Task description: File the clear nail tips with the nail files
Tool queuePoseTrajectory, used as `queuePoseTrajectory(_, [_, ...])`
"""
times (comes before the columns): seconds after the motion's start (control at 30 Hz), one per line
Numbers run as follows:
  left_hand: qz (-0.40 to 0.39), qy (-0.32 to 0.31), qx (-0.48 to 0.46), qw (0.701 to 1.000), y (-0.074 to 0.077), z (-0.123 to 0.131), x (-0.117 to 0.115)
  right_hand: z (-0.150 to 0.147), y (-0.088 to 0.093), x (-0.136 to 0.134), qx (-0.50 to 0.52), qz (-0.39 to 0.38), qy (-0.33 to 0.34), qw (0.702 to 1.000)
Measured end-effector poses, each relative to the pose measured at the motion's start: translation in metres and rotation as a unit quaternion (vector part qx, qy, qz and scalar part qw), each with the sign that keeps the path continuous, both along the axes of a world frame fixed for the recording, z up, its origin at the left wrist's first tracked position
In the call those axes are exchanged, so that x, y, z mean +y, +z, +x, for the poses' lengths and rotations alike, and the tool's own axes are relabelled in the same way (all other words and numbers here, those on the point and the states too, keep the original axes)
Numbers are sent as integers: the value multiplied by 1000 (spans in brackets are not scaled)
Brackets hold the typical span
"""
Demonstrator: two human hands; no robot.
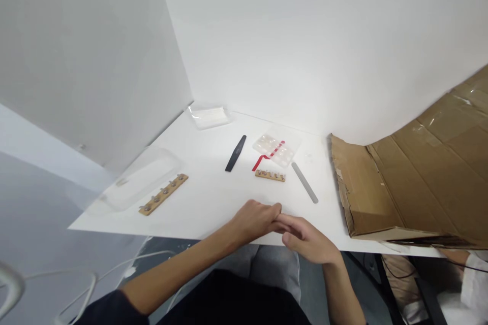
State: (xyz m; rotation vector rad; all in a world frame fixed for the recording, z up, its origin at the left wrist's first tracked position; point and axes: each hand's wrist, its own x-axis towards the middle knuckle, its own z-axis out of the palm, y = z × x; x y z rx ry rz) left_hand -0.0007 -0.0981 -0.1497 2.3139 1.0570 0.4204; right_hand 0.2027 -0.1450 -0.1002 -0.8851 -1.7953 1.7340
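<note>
I see a dark top (232, 300) whose left sleeve (110, 310) ends near the elbow. Below it I make out grey trousers (277, 269), lightly creased.

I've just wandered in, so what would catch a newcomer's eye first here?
Probably the big brown cardboard box, standing open on the right side of the white table. Next, the bare left hand and right hand, meeting near the table's front edge. Beyond them, the red strip is the one bright colour, partly within the outline of a clear compartmented case.
</note>
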Motion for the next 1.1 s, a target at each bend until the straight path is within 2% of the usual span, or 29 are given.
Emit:
queuePoseTrajectory(0.07, [39, 67, -96, 992, 3, -18, 8, 5, 5, -8, -7, 26, -72, 997])
queuePoseTrajectory(0.13, [38, 180, -258, 948, 9, -39, 16, 14, 8, -12, -4, 74, -205, 976])
queuePoseTrajectory(0.17, [33, 211, -286, 934, 12, -47, 20, 18, 9, -12, 7, 110, -306, 946])
queuePoseTrajectory(0.2, [24, 230, -300, 925, 15, -52, 22, 20, 9, -11, 38, 155, -407, 899])
queuePoseTrajectory(0.23, [-2, 242, -324, 915, 16, -53, 22, 20, 7, -8, 63, 192, -470, 859])
queuePoseTrajectory(0.27, [-99, 214, -397, 887, 17, -49, 21, 17, 5, -4, 71, 212, -480, 848])
queuePoseTrajectory(0.33, [-287, 122, -500, 808, 16, -29, 12, 2, -3, 4, 72, 200, -397, 893])
queuePoseTrajectory(0.37, [-347, 81, -536, 765, 14, -15, 7, -8, -8, 9, 54, 183, -347, 918])
queuePoseTrajectory(0.4, [-392, 45, -561, 728, 11, -2, 0, -19, -13, 13, 19, 181, -322, 929])
queuePoseTrajectory(0.43, [-422, 16, -581, 696, 7, 10, -6, -27, -19, 17, -20, 210, -343, 915])
queuePoseTrajectory(0.47, [-443, -11, -598, 668, 4, 18, -11, -34, -24, 20, -56, 245, -384, 889])
queuePoseTrajectory(0.53, [-467, -45, -606, 643, -3, 26, -19, -39, -33, 24, -85, 271, -414, 865])
queuePoseTrajectory(0.57, [-471, -60, -598, 646, -6, 24, -22, -38, -37, 26, -94, 284, -421, 856])
queuePoseTrajectory(0.63, [-465, -87, -562, 678, -7, 17, -26, -33, -43, 27, -108, 309, -426, 843])
queuePoseTrajectory(0.77, [-368, -110, -485, 786, 8, 5, -33, -29, -50, 28, -138, 356, -452, 806])
queuePoseTrajectory(0.87, [-269, -97, -431, 856, 24, -1, -36, -30, -51, 31, -153, 373, -477, 781])
queuePoseTrajectory(0.93, [-220, -82, -375, 897, 28, -11, -37, -25, -48, 34, -159, 373, -496, 768])
queuePoseTrajectory(1.0, [-184, -50, -321, 928, 25, -25, -36, -14, -42, 38, -161, 361, -520, 757])
queuePoseTrajectory(1.07, [-134, 54, -290, 946, 14, -38, -32, -3, -34, 39, -154, 340, -539, 755])
queuePoseTrajectory(1.1, [-105, 116, -283, 946, 7, -42, -30, 0, -30, 38, -149, 328, -536, 763])
